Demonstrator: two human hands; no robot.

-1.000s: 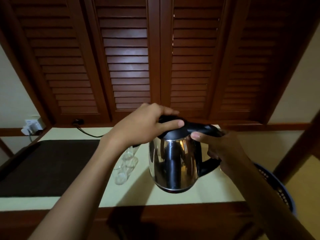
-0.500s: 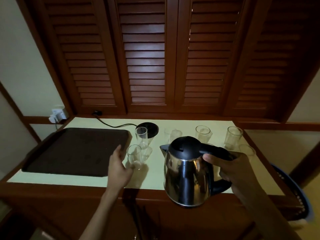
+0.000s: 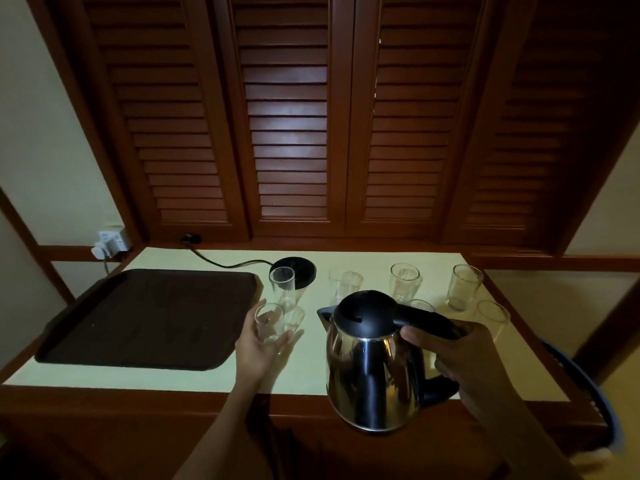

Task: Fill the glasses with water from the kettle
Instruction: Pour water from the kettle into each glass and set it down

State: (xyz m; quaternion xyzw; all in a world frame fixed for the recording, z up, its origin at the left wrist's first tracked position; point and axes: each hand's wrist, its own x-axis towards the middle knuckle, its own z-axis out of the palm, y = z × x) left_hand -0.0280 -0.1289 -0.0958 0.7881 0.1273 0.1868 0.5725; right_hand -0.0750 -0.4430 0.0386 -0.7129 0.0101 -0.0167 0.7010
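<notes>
We see the right hand [image 3: 464, 358] wrapped round the black handle of the kettle [image 3: 370, 368], thumb on top. The steel body hangs upright over the front edge of the tabletop [image 3: 194, 379], lid down and spout pointing left. The left hand [image 3: 258, 348] cups the near glass [image 3: 269, 323], thumb on its left side and fingers curled round its right (we cannot tell whether the glass rests on the tabletop or is lifted). Just right of it sits a low glass [image 3: 295, 318], and behind both stands a tall glass [image 3: 282, 285] in front of the round black kettle base [image 3: 301, 270]. The base's cord [image 3: 225, 263] runs back and left toward the wall socket [image 3: 110, 242]. Along the back stand a pale glass [image 3: 341, 282], a centre glass [image 3: 404, 282] and a far-right glass [image 3: 464, 287]. One more — the edge glass [image 3: 493, 315] — sits nearer, beside the right hand. A dark tray [image 3: 145, 317] lies on the left of the tabletop, near the left hand.
</notes>
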